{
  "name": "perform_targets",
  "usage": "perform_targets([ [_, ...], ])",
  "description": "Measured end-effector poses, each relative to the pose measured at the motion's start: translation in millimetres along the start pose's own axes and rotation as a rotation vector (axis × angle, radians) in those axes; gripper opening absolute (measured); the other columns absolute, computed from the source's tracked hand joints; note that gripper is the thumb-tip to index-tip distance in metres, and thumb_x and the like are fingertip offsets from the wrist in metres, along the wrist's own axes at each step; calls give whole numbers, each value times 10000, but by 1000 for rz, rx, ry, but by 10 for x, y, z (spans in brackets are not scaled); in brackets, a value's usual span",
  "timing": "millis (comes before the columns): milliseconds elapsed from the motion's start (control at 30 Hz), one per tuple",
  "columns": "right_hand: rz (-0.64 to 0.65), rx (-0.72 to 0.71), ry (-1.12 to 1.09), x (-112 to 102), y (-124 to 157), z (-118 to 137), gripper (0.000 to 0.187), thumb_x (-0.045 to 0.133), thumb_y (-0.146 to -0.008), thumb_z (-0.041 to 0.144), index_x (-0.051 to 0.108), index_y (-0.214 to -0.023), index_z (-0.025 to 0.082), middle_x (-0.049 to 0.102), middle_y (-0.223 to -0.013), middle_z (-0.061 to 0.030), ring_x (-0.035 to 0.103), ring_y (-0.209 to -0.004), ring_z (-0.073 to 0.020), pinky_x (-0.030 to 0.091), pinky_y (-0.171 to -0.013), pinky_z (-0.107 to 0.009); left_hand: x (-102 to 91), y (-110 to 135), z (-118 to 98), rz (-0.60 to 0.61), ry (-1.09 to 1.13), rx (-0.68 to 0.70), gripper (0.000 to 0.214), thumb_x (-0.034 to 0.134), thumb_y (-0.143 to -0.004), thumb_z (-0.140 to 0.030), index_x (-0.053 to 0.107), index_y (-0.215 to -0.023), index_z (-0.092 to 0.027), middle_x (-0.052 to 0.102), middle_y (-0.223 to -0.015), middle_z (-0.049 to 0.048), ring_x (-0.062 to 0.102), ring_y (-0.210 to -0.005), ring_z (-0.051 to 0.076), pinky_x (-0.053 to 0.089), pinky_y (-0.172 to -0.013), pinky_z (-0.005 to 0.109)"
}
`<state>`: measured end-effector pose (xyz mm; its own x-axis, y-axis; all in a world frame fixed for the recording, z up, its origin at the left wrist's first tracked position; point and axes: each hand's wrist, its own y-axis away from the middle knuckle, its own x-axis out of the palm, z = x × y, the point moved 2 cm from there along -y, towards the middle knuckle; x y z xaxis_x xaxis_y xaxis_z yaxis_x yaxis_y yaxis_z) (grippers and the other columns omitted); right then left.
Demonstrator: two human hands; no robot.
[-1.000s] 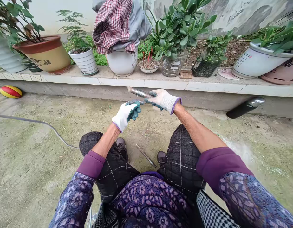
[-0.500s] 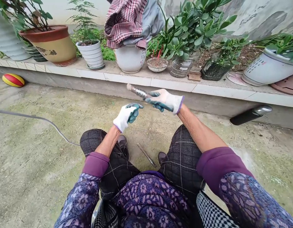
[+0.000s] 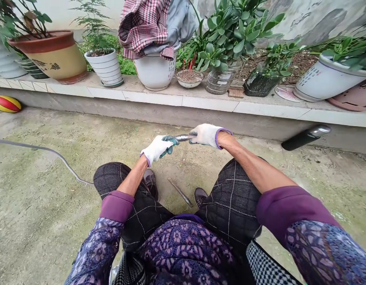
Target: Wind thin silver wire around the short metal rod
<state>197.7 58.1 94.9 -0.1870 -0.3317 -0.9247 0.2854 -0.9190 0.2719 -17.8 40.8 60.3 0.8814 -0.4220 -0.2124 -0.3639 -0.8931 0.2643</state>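
Concrete ground [image 3: 82, 221] stretches up to a tiled ledge [image 3: 183, 103]; in front of that ledge, the gloved left hand [image 3: 158, 149] and right hand [image 3: 205, 134] close firmly around a short metal rod [image 3: 185, 137] held between them.

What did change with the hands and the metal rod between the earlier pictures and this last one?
The right hand lowered the metal rod from tilted to nearly level, and the left hand seems to have taken its end. The metal bar on the ground stayed.
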Motion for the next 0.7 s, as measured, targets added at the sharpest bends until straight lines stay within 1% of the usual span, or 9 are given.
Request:
perform_targets([
  [67,-86,5,-60,-62,-27,25,135,700,-808,342,742,-815,214,563,-571,14,513,-539,-135,331,-506,-274,42,12,-29,40,67,38,312,626,-819,-260,766,-1061,-122,570,-523,-33,305,-326,57,196,-339,211],
  [133,-126,7,-211,-116,-15,93,150,685,-827,346,731,-852,205,561,-581,17,496,-511,-124,333,-489,-264,43,15,-46,52,159,81,381,606,-831,-278,738,-1145,-107,565,-532,-43,288,-319,52,195,-333,207],
  [233,-133,60,-482,-155,27,211,156,677,-841,343,702,-898,200,559,-587,20,450,-439,-103,334,-427,-247,-4,13,-46,52,257,128,427,602,-833,-308,717,-1189,-103,562,-539,-50,281,-314,49,195,-327,208],
  [300,-139,97,-569,-157,23,260,150,683,-837,337,685,-895,198,561,-590,18,428,-417,-98,339,-406,-247,-38,19,-40,37,281,149,426,613,-837,-321,717,-1190,-107,559,-544,-53,292,-319,47,201,-329,206],
  [367,-151,94,-544,-147,-32,269,148,673,-845,342,670,-873,196,556,-590,17,432,-425,-99,342,-417,-248,-58,31,-32,21,282,154,411,618,-848,-327,720,-1180,-107,559,-551,-53,302,-323,47,207,-330,206],
  [467,-223,37,-328,-132,-177,224,165,651,-859,354,658,-829,192,551,-599,11,473,-500,-113,337,-479,-255,-60,48,-17,-17,268,153,364,613,-864,-299,725,-1148,-101,599,-590,-34,321,-329,47,219,-328,213],
  [567,-329,15,-150,-135,-293,167,190,642,-871,369,678,-857,183,571,-633,2,497,-574,-127,332,-530,-265,-54,46,4,-57,267,153,273,619,-846,-245,733,-1050,-104,698,-733,15,364,-354,40,257,-336,217],
  [633,-347,31,-188,-139,-315,154,187,646,-873,357,691,-905,178,568,-631,7,497,-571,-124,337,-529,-259,-61,36,20,-80,278,148,205,621,-828,-223,729,-959,-108,718,-782,30,386,-365,36,271,-341,217],
  [700,-323,64,-330,-145,-296,163,171,657,-872,329,696,-936,175,546,-608,19,481,-529,-111,344,-499,-245,-79,26,35,-85,304,128,192,613,-828,-225,724,-935,-111,667,-692,3,382,-362,41,253,-341,214],
])
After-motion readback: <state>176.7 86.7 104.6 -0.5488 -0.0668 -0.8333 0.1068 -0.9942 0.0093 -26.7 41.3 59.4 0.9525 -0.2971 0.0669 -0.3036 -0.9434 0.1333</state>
